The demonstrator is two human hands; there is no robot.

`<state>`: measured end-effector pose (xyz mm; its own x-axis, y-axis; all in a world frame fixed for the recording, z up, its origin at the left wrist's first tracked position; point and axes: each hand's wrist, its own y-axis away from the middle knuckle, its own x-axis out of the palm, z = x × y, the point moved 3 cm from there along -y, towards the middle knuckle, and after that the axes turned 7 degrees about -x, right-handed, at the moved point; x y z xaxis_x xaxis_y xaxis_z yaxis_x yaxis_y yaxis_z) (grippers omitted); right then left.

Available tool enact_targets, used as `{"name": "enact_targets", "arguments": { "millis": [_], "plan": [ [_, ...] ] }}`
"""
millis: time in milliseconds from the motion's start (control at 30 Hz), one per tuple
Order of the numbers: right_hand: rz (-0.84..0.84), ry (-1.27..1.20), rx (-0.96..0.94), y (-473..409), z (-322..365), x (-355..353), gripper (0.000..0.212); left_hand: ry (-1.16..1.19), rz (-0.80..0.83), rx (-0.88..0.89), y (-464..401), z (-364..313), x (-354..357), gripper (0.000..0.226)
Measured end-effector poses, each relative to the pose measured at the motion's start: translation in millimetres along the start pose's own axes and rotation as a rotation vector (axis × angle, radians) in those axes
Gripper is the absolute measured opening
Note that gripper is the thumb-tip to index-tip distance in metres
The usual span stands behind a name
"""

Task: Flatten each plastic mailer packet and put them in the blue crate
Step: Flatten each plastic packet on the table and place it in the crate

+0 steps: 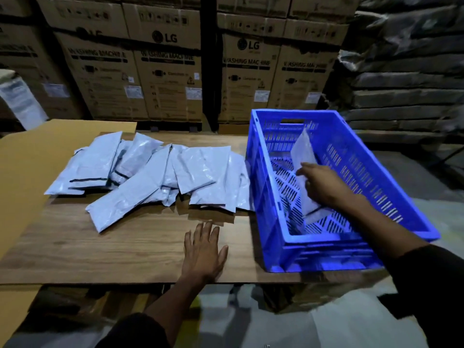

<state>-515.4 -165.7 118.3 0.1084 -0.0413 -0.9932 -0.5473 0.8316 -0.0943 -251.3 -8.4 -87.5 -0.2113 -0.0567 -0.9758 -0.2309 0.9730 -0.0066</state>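
Note:
A blue slatted crate [271, 197] stands on the right part of the wooden table [113, 247]. Inside it my right hand [324, 184] grips a white plastic mailer packet [302, 151], which is tilted with its far end raised against the crate's back. My left hand [204, 249] rests flat on the bare table with fingers spread, just in front of a loose pile of several white mailer packets [155, 177] lying to the left of the crate.
A sheet of brown cardboard [22, 172] lies under and left of the table. Stacked washing machine cartons [165, 71] form a wall behind. Dark wrapped stacks [406, 71] rise at the right.

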Motion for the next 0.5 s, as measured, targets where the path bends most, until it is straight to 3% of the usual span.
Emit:
{"name": "enact_targets", "arguments": {
  "millis": [100,200,367,500],
  "plan": [
    [0.187,0.069,-0.063,-14,4,33,0.046,-0.006,0.035,-0.036,-2,0,2,0.067],
    [0.239,0.056,-0.137,-26,10,53,0.041,-0.018,0.062,-0.049,-1,-2,1,0.075],
    [0.287,0.032,-0.143,-35,13,65,0.043,-0.013,0.076,-0.076,-2,-1,5,0.069],
    [0.289,-0.034,-0.114,-40,9,73,0.069,0.0,0.068,-0.077,-2,-1,7,0.071]
  ]
}}
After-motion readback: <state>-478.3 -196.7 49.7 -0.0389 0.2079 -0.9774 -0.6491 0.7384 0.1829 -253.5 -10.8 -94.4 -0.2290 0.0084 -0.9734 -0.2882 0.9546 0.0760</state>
